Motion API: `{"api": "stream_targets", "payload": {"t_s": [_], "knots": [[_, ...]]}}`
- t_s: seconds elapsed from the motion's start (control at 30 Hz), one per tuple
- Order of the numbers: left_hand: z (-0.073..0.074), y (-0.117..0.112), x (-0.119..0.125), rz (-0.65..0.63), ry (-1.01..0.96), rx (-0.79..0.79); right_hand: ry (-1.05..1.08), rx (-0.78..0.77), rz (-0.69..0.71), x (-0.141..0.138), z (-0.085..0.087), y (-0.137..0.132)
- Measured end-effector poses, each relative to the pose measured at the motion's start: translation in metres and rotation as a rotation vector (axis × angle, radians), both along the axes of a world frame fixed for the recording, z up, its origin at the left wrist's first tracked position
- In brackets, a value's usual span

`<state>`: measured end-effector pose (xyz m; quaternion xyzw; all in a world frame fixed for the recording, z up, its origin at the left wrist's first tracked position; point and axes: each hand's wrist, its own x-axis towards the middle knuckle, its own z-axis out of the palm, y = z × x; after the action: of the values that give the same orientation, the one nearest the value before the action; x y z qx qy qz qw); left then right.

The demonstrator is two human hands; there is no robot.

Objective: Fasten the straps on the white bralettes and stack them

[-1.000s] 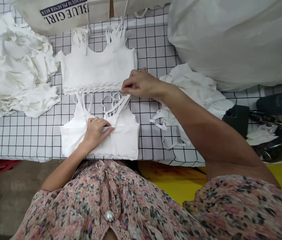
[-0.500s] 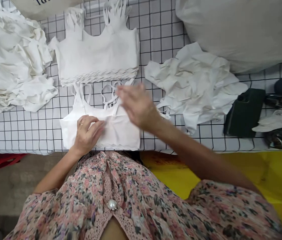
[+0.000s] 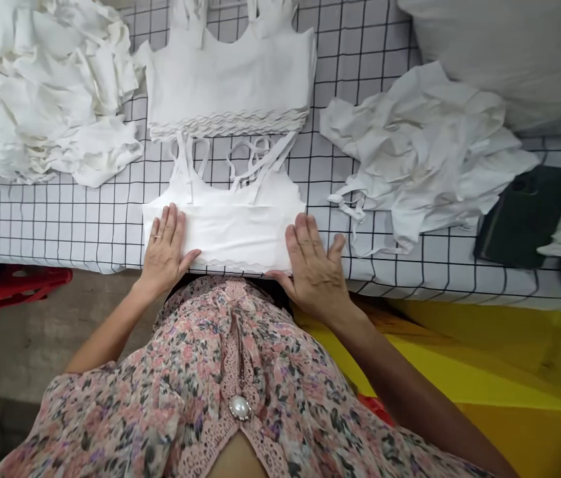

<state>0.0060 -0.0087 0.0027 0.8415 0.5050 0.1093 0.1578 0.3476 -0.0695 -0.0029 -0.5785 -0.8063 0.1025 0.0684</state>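
Observation:
A white camisole top with thin straps lies flat at the table's near edge, its straps pointing away from me. My left hand rests flat on its left end, fingers stretched out and a ring on one finger. On the right end lies my right hand, palm down with fingers spread and the thumb near the lower hem. Just beyond the top sits a neat stack of white camisole tops, their scalloped hems layered towards me.
A large heap of crumpled white garments lies on the left. A looser white pile is on the right, beside a dark phone. A checked cloth covers the table. Below are a red stool and something yellow.
My right hand has come down from above the straps onto the top's right end. My left hand has moved to its left end and flattened. The camera view has shifted.

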Motion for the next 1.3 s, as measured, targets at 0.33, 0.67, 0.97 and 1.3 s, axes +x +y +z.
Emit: {"api": "stream_targets", "payload": {"t_s": [0.33, 0.67, 0.97, 1.3], "knots": [[0.005, 0.000, 0.004, 0.129, -0.056, 0.125, 0.225, 0.185, -0.050, 0.006, -0.003, 0.030], [0.000, 0.059, 0.110, 0.071, -0.287, -0.020, 0.227, 0.017, 0.005, -0.008, 0.002, 0.124], [0.004, 0.067, 0.116, 0.132, -0.256, -0.082, 0.400, -0.018, 0.063, 0.006, 0.001, 0.117], [0.007, 0.022, 0.086, -0.096, -0.212, 0.052, 0.131, 0.003, 0.135, -0.047, 0.008, 0.043]]}}
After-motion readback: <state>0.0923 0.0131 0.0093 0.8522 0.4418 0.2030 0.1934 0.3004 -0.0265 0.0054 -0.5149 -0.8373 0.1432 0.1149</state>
